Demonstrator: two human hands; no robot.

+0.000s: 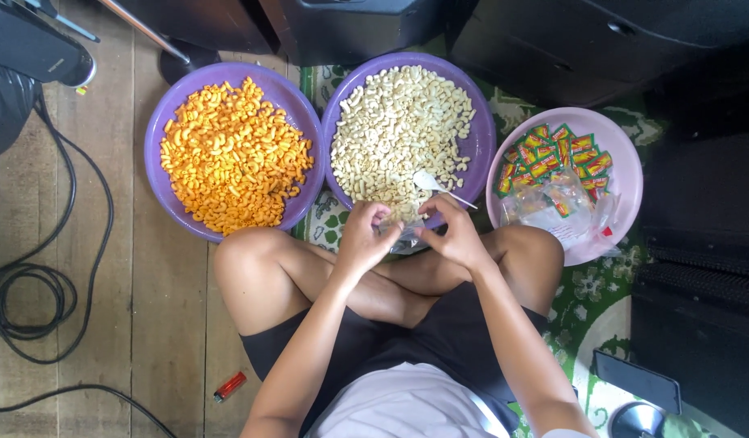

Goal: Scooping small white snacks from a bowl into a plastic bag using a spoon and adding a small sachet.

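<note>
Low in the middle of the frame, just below the rim of the middle bowl (480, 122), both hands meet over a small clear bag (405, 235) that rests above the crossed legs. The left hand (362, 239) pinches the bag's left edge with thumb and fingertips curled in; the right hand (455, 231) grips the right edge the same way, so the bag's mouth sits between the 2 sets of fingers (383, 212), mostly hidden by them. The bag looks thin, soft and light, likely slippery film that crumples easily, so it is best held by its top rim with a light pinch on each side rather than squeezed at the body, which appears to carry some pale nuts (403, 122) already. A white spoon (435, 185) lies in the pale nuts at the bowl's lower edge, just above the right hand and not touched. To the upper left sits a second purple bowl (160, 130) of orange nuts (233, 154); at the right a pink bowl (626, 162) holds small red-and-green packets (553, 154) and more clear bags (553, 207). A red lighter (229, 386) lies on the wooden floor (147, 308) at lower left.
</note>
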